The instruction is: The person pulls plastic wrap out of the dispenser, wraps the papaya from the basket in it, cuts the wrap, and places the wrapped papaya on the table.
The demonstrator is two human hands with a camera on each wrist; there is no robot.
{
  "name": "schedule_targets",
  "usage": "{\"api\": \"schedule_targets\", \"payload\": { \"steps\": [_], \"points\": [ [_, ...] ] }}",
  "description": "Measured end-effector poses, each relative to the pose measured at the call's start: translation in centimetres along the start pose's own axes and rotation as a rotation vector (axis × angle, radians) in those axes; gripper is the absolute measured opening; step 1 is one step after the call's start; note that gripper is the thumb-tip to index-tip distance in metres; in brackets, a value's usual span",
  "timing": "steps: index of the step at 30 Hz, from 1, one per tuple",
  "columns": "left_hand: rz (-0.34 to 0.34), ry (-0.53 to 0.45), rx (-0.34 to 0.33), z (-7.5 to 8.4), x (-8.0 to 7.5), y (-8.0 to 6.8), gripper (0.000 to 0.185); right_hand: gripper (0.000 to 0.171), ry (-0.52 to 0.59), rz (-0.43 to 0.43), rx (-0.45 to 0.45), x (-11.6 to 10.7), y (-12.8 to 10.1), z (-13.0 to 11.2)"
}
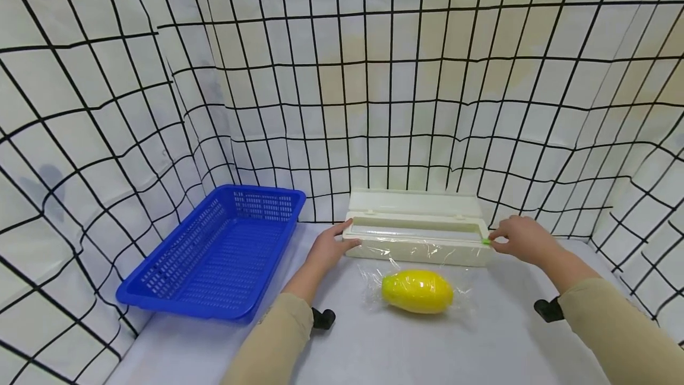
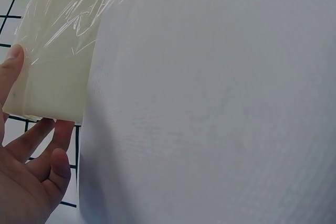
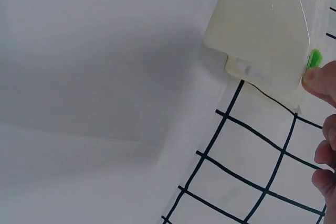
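A cream cling film dispenser (image 1: 417, 252) stands with its lid (image 1: 414, 202) raised at the back of the white table. My left hand (image 1: 325, 249) grips its left end; in the left wrist view the thumb lies along one side and fingertips touch the end face. At the other end my right hand (image 1: 523, 241) pinches the small green slide cutter (image 3: 314, 59) on the front edge. Clear film drapes over the front face. Before the dispenser lies a yellow fruit (image 1: 419, 292), greenish at its left tip, with clear cling film (image 1: 374, 290) around it.
A blue plastic basket (image 1: 214, 266) with perforated sides sits on the left of the table. Black grid mesh (image 1: 392, 100) over white sheeting encloses the back and both sides, close behind the dispenser.
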State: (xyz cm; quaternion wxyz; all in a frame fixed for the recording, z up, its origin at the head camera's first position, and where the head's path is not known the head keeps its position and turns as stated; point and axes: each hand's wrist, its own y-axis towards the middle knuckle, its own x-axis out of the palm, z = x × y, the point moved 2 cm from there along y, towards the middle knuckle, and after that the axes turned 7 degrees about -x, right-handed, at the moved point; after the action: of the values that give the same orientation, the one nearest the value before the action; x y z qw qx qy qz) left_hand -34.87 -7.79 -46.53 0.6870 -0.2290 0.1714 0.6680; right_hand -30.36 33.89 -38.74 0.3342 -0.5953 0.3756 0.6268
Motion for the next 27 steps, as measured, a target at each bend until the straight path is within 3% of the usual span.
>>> {"api": "schedule_targets", "payload": {
  "steps": [4,10,15,20,27],
  "points": [
    [-0.001,0.007,0.001,0.1,-0.2,0.0,0.071,0.018,0.038,0.025,0.011,0.4,-0.4,0.4],
    [-0.018,-0.017,-0.011,0.3,-0.1,-0.3,0.071,0.021,0.175,0.032,0.108,1.4,-1.0,0.6],
    [-0.020,-0.032,-0.009,0.2,0.0,-0.4,0.071,0.027,0.264,0.101,0.173,2.2,-1.2,0.3],
    [-0.034,-0.030,-0.019,0.1,0.0,-0.4,0.072,0.030,0.252,0.206,0.181,2.8,-1.3,-0.7],
    [-0.067,0.008,0.005,-0.1,0.0,-0.4,0.073,0.024,0.088,0.278,0.065,3.3,-0.8,-2.0]
  ]
}}
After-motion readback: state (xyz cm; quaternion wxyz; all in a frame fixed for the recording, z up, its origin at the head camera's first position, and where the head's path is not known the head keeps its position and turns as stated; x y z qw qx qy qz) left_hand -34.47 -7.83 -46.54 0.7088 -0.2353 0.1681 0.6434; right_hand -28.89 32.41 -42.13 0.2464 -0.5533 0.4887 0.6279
